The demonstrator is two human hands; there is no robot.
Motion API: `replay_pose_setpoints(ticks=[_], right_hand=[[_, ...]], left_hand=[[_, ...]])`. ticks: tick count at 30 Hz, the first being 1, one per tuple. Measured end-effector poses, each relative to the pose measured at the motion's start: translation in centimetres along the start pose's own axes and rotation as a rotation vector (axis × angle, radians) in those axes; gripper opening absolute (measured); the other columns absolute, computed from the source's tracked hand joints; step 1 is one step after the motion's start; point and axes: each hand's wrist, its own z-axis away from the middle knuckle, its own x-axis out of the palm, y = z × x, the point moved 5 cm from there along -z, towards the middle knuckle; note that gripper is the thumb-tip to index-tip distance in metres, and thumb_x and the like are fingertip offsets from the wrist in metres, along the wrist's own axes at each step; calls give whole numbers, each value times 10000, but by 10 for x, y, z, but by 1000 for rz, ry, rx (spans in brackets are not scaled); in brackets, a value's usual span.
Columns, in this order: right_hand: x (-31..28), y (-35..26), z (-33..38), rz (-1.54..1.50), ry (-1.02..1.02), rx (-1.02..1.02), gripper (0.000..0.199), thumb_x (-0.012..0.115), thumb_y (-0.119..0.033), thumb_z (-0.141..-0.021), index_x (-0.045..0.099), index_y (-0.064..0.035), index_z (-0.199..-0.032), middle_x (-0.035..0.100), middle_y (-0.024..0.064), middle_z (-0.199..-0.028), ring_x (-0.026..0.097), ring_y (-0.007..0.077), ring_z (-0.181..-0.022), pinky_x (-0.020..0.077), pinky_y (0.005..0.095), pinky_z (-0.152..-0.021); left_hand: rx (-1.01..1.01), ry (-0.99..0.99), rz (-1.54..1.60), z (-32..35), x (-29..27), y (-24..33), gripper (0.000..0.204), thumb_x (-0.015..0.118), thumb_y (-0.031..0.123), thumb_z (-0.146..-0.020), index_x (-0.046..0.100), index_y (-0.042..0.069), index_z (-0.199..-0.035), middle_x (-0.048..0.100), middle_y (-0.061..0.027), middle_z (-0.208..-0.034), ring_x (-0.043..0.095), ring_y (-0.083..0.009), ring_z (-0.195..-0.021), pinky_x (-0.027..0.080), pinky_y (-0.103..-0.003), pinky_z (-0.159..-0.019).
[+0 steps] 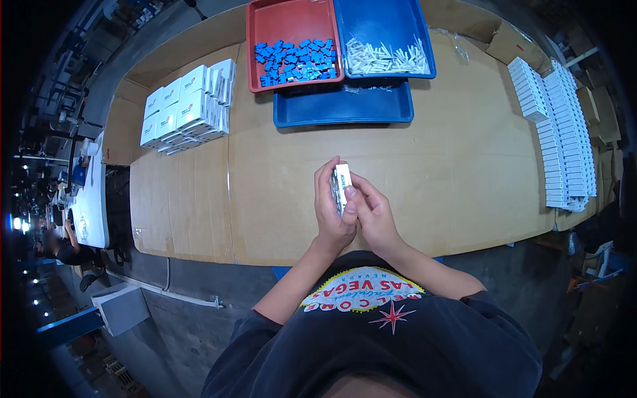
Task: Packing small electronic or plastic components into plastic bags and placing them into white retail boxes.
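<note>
A small white box [343, 180] with dark print on its narrow side stands between my two hands, above the cardboard-covered table near my body. My left hand [328, 205] wraps the box from the left, its fingers pointing away from me. From the right, my right hand [373, 211] closes on the same box, with its thumb laid across the printed side. The lower part of the box is hidden behind my thumbs and palms.
Stacked white boxes [176, 109] stand at the left; long rows of white boxes [561, 132] line the right. At the back, a red tray [292, 23] holds blue parts [295, 61], a blue tray [375, 20] holds white pieces [387, 58], and another blue tray [343, 109] sits nearer.
</note>
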Motion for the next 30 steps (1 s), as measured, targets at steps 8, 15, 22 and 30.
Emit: replay_pose_setpoints(ticks=[8,15,22,30], right_hand=[[4,5,7,90,-41,-86,521,477,-247,-1137,427,54,-1559,615,136,-1424,555,131,-1269,440,287,-1079],[7,-1,15,128,-43,-105,503,446,-253,-1144,464,65,-1533,623,139,-1403,553,155,-1282,432,301,-1091],[0,1,2,176,-54,-101,516,436,-275,-1148,450,53,-1546,600,126,-1391,569,159,-1242,449,303,-1069],[-18,-23,-3,701,-115,-191,677,681,-323,-1005,444,-63,-1584,395,205,-1574,443,328,-1435,396,419,-1163]], left_hand=[[98,87,35,-1,-3,-2,716,392,501,-987,529,-112,-1332,587,-270,-1204,614,-365,-1093,503,-433,-947],[66,76,146,4,-5,-1,746,385,537,-980,527,-119,-1306,582,-265,-1222,613,-351,-1089,502,-438,-944],[14,33,67,2,-3,-9,884,426,612,-994,378,-109,-1504,525,-244,-1331,578,-319,-1169,511,-424,-954],[-449,-8,452,7,0,-35,909,226,727,-1057,245,25,-1633,520,-196,-1500,547,-295,-1364,417,-411,-1166]])
